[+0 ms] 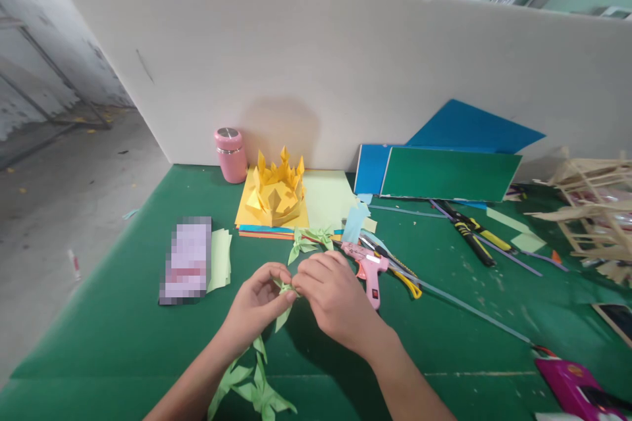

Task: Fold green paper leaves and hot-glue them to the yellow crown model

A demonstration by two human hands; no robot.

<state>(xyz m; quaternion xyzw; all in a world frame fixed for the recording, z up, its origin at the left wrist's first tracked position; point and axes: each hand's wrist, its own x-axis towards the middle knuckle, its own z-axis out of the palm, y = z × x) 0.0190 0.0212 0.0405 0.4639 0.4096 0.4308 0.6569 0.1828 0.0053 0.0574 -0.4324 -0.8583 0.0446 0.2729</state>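
My left hand [257, 302] and my right hand [333, 296] meet over the green table, both with fingers pinched on a small folded light-green paper piece [285, 289]. A tail of that paper [282, 319] hangs below my left fingers. Under my left forearm lies a chain of folded green paper shapes [251, 385]. More folded green pieces [311, 240] lie just beyond my hands. A pink glue gun [368, 266] rests right of my right hand.
A yellow paper crown [276, 191] sits on stacked coloured sheets beside a pink flask [231, 154]. Pale green slips [220, 260], scissors [405, 273], yellow-black cutters [474, 233], blue and green boards [447, 174], a wooden stick model [592, 210] and a magenta tool [573, 388] surround them.
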